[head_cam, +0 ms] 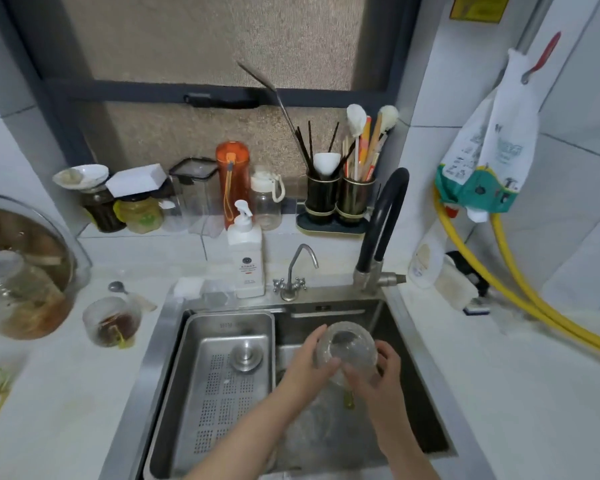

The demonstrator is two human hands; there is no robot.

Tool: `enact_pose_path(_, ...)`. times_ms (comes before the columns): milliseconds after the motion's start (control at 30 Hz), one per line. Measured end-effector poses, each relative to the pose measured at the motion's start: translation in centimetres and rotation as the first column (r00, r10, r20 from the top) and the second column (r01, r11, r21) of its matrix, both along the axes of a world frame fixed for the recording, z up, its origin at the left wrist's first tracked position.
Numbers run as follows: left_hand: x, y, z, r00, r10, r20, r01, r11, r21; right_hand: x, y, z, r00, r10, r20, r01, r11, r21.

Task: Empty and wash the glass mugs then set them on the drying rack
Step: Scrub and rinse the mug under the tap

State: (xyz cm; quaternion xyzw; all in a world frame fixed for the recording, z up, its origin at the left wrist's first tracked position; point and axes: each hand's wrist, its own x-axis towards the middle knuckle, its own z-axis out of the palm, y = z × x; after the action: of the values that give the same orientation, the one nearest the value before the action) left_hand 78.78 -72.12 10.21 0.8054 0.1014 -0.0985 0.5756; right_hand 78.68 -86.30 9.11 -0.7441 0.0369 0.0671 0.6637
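I hold a clear glass mug [347, 346] over the steel sink [413, 403], its opening tilted toward me. My left hand [309, 367] grips its left side, thumb across the rim. My right hand [374, 372] curls round its right and lower side. Under the mug something small and yellow-green [349, 400] lies in the sink. A second glass mug [111, 322] with brown liquid and a yellow-green piece inside stands on the counter left of the sink.
A perforated steel drain tray [222, 386] fills the sink's left half, a round plug on it. Behind the sink stand a soap bottle [246, 258], a small tap [297, 271] and a black hose faucet [383, 230]. A large glass jar [18, 296] lies at far left.
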Motion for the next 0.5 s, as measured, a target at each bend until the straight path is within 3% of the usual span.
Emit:
enact_pose_path(100,-1.4,-0.7,0.1,0.994,0.068,-0.087,-0.088,0.964,-0.253,-0.4,-0.2,0.6,0.994,0.061,0.089,-0.06,0.998,-0.011)
enact_pose_path(200,-2.3,-1.5,0.3,0.986,0.147,-0.08,-0.166,0.912,-0.375,-0.8,-0.8,0.9,0.99,0.089,0.108,-0.089,0.996,-0.009)
enact_pose_path(500,-5.5,-4.8,0.0,0.927,0.374,0.016,-0.339,0.857,-0.389,-2.3,-2.8,0.1,0.99,0.109,0.088,-0.111,0.994,0.01)
